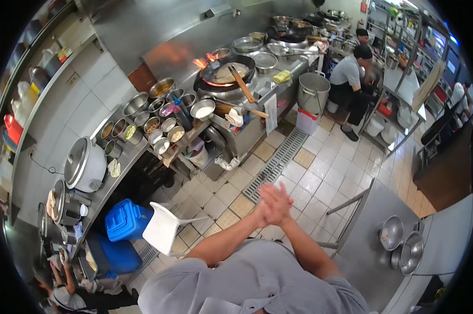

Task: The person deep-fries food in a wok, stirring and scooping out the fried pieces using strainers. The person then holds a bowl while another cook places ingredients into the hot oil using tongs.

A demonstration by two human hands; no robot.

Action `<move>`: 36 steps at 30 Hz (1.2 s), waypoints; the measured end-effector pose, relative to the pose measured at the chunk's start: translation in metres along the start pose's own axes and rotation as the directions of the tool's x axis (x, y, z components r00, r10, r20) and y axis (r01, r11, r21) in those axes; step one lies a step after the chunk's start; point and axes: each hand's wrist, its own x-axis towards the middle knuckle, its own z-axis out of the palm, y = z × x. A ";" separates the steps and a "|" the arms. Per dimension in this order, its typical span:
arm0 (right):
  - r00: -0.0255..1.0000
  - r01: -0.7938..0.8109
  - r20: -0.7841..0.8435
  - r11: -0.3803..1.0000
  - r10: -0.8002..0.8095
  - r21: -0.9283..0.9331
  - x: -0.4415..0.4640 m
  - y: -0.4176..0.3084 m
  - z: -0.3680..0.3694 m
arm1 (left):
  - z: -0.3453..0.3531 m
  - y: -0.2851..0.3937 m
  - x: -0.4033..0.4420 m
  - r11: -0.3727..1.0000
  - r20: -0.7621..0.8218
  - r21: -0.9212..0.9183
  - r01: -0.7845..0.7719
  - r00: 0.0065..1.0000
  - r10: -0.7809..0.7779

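Note:
My left hand (267, 200) and my right hand (281, 208) meet in front of my chest, one laid against the other. Their fingers overlap, and some stretch out forward. I see no object in either hand, though the space between the palms is hidden. Below them lies the tiled floor (231, 209) with a metal drain grate (278, 163). A white plastic chair (160, 228) stands to the left of my hands. On the right is a steel table (362, 251) with several metal bowls (392, 233).
Flames rise behind a wok (207, 78) on the stove. Several pots of ingredients (168, 110) stand beside it. A rice cooker (92, 170) sits on the left counter above a blue bin (124, 220). A co-worker (351, 78) sits low near a grey bucket (314, 89); another person (69, 295) is lower left.

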 end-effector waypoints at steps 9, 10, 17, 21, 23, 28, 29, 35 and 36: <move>0.756 -0.639 -0.007 0.740 0.655 0.207 -0.182 0.073 -0.073 | 0.265 0.079 -0.050 0.302 0.448 0.852 -0.428 0.894 0.002; 0.707 -0.624 -0.023 0.639 0.707 0.449 -0.178 0.038 -0.083 | 0.296 0.084 -0.054 0.109 0.679 0.728 -0.676 0.734 0.019; 0.499 -0.759 0.109 0.495 0.859 -0.422 -0.295 0.046 -0.068 | 0.391 0.099 -0.083 -0.624 0.996 0.083 -0.777 0.056 0.063; 0.094 -0.995 0.287 0.097 0.953 0.006 -0.363 0.050 -0.020 | 0.399 0.105 -0.088 -0.674 0.996 0.075 -0.735 0.031 0.078; 0.038 -0.998 0.379 0.056 0.925 -0.038 -0.424 0.075 0.006 | 0.400 0.102 -0.089 -0.680 0.997 0.067 -0.731 0.016 0.081; -0.047 -0.996 0.443 -0.008 0.896 -0.090 -0.417 0.074 0.007 | 0.405 0.104 -0.093 -0.692 0.994 0.077 -0.718 -0.003 0.113; -0.047 -0.996 0.439 -0.011 0.897 -0.084 -0.410 0.076 0.007 | 0.406 0.104 -0.093 -0.695 0.993 0.079 -0.715 -0.008 0.121; -0.034 -0.994 0.460 0.018 0.887 -0.109 -0.361 0.088 0.016 | 0.409 0.113 -0.103 -0.740 0.987 0.086 -0.667 -0.045 0.156; -0.030 -0.993 0.468 0.029 0.883 -0.118 -0.355 0.092 0.019 | 0.410 0.118 -0.106 -0.751 0.986 0.086 -0.655 -0.051 0.157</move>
